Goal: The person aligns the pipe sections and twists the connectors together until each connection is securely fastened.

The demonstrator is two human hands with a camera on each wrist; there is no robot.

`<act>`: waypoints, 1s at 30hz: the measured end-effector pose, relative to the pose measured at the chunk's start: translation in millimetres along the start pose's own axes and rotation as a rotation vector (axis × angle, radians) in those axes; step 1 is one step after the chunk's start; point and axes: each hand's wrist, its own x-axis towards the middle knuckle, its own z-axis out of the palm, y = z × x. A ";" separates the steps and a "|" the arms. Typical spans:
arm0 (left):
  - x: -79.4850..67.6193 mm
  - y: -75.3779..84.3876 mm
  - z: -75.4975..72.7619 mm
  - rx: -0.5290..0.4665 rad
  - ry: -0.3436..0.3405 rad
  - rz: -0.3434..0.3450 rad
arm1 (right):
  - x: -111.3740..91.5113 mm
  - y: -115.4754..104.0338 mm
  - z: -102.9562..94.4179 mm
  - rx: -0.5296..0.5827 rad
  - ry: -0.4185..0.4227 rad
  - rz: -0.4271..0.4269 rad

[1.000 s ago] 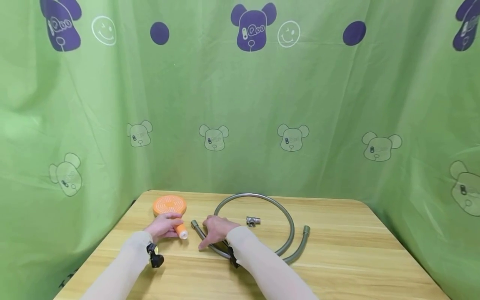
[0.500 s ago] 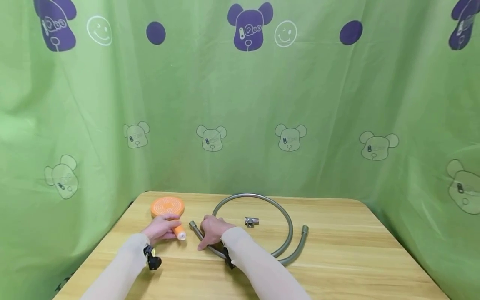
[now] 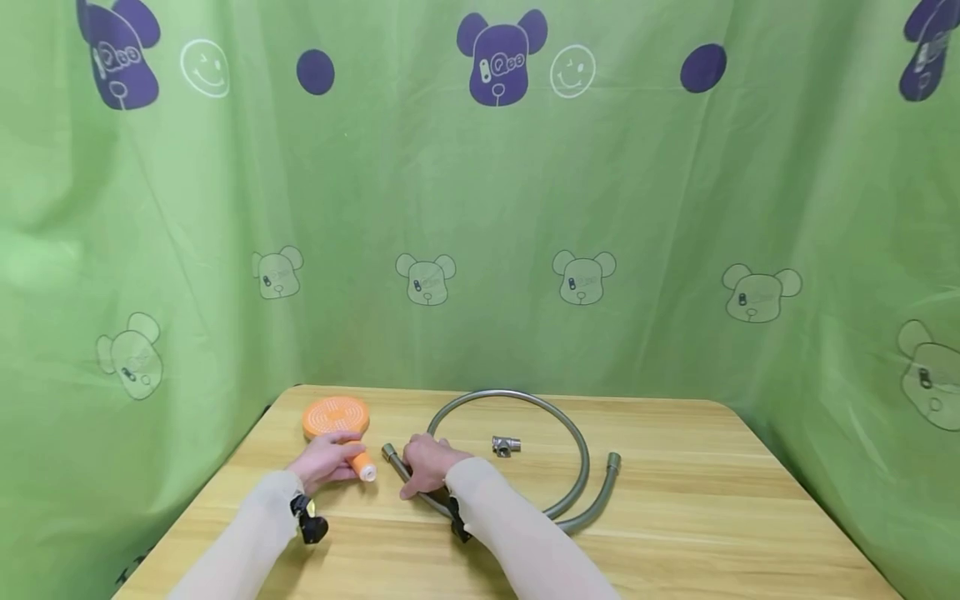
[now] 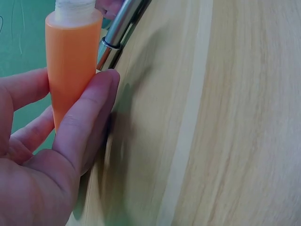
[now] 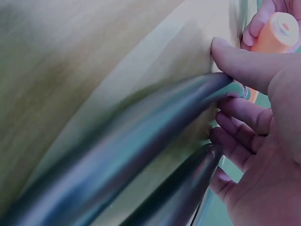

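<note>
My left hand (image 3: 327, 458) holds an orange handheld shower head (image 3: 335, 417) by its handle, thumb on one side and fingers on the other. Its nozzle face is turned up, and the handle's white connector end (image 4: 75, 10) points towards me. To the right, my right hand (image 3: 431, 462) rests over one end of a grey metal shower hose (image 3: 577, 433). In the right wrist view, the hose (image 5: 141, 136) runs between the thumb and the bent fingers. The thumb lies straight, its tip out on the tabletop; the forefinger's tip is right at the hose.
Inside the hose's loop lies a small metal tee fitting (image 3: 506, 446). The hose's other end (image 3: 613, 462) sticks up at the right. Everything lies on a wooden table (image 3: 712, 517), with a green patterned curtain (image 3: 487, 192) behind and at both sides.
The right hand has shifted slightly at the hose, its thumb drawn a little closer in. The left hand keeps its grip on the shower head. Otherwise the view only sways a little.
</note>
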 end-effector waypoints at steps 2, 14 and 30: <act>0.1 0.3 0.7 0.000 0.012 -0.002 | -1.2 0.3 -0.2 0.010 0.004 -0.002; -2.0 -4.3 -1.6 -0.038 0.077 0.007 | -10.2 -3.5 -3.8 0.043 0.020 -0.020; -5.2 -7.1 -8.4 -0.095 0.115 0.024 | -18.0 -3.4 -3.2 0.116 0.053 -0.022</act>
